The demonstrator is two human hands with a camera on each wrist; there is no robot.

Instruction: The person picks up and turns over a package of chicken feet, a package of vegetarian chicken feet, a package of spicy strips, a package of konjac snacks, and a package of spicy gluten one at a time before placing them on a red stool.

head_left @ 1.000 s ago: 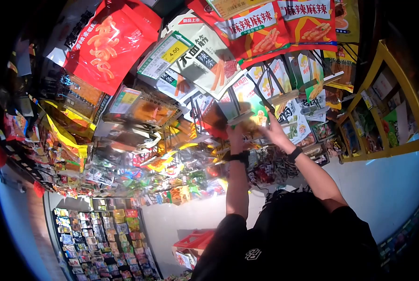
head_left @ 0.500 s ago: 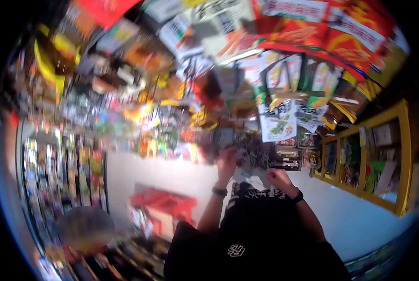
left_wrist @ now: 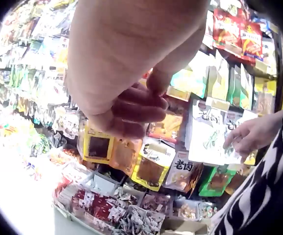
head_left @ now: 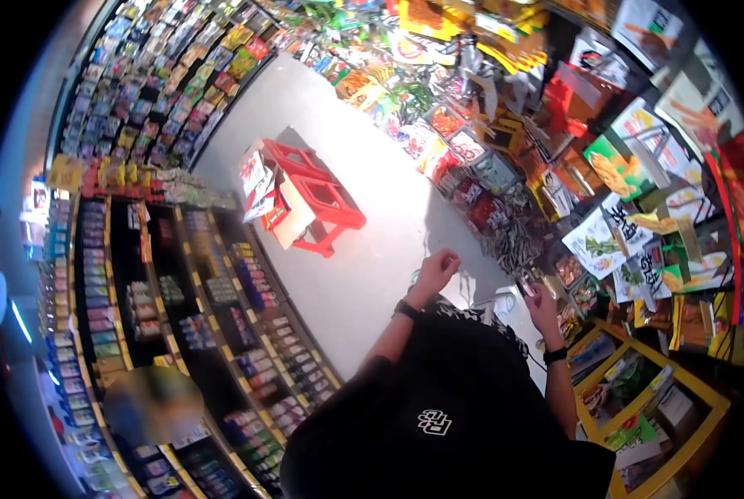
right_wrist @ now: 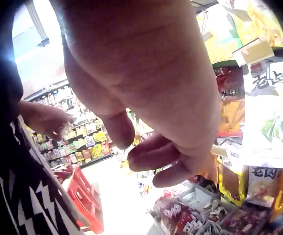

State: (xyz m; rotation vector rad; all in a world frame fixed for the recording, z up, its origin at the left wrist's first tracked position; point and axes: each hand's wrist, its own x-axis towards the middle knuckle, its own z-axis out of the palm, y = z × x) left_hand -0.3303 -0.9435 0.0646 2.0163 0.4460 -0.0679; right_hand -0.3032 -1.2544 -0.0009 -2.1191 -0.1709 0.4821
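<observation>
In front of the dark shirt, my left hand hangs over the pale floor with its fingers loosely curled. The left wrist view shows nothing between the fingers. My right hand is lowered beside the body, near the snack rack. Its fingers are loosely bent too and hold nothing. Closest to the right hand are a white snack packet hanging on the rack and, lower down, trays of small wrapped snacks. Yellow-edged packets hang beyond the left hand.
A red plastic stool stands on the floor, with a cardboard box and packets at its near side. Stocked shelves run along the left. A yellow-framed case stands at lower right, and a wall of hanging packets is at the back.
Both hands have come down from the hanging packets they were at a second ago. The head view has swung left, bringing in the red stool and the stocked shelves.
</observation>
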